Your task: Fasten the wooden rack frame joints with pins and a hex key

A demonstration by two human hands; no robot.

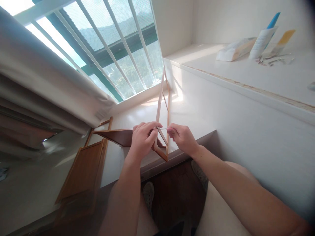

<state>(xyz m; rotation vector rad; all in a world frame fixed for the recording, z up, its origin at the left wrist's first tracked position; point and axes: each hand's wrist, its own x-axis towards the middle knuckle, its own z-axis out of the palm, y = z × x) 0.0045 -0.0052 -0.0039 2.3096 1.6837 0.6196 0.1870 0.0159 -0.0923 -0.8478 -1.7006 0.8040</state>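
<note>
At far left, a grey curtain hangs in folds beside a barred window that admits strong daylight. Below the curtain, a flat wooden panel with a raised border lies on the white window ledge, with a second framed piece just behind it. A brown wooden shelf board projects horizontally from that area toward the centre.

The left hand is curled around the near edge of the shelf board where it meets the upright wooden frame; thumb and forefinger are pressed together at the frame rail. The frame stands on its edge on the ledge, tilted slightly, its far end reaching toward the window corner.

The right hand is just beside the frame on its other side, fingertips pinching a thin metal tool, probably a hex key, though this cannot be confirmed. The tool spans the gap between the two hands and meets the frame rail.

Below the hands, dark brown flooring and two shoes are visible between the person's knees.

At upper right, a raised white desk carries a flat packet lying down, two tubes leaning against the wall, and several small metal clips just beside them.
</note>
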